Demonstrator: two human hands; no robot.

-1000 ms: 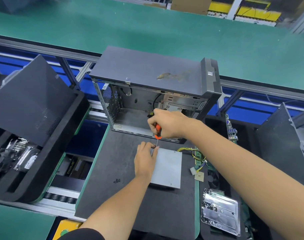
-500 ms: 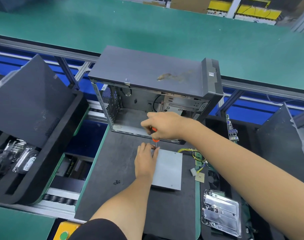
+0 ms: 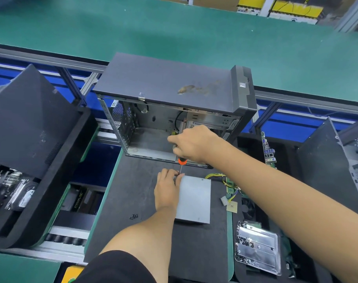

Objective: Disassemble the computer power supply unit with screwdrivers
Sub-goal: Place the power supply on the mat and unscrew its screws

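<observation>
The power supply unit (image 3: 194, 198) lies flat on the dark bench (image 3: 121, 201), long axis running away from the person. The left hand (image 3: 167, 187) rests flat-fingered on its near-left top. The right hand (image 3: 191, 144) curls tight around an upright screwdriver (image 3: 181, 163), tip down at the unit's far-left corner.

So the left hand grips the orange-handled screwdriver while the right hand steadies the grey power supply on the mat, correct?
Not quite: the hands are swapped. In the head view the right hand grips the orange-handled screwdriver, while the left hand steadies the grey power supply on the mat.
</observation>
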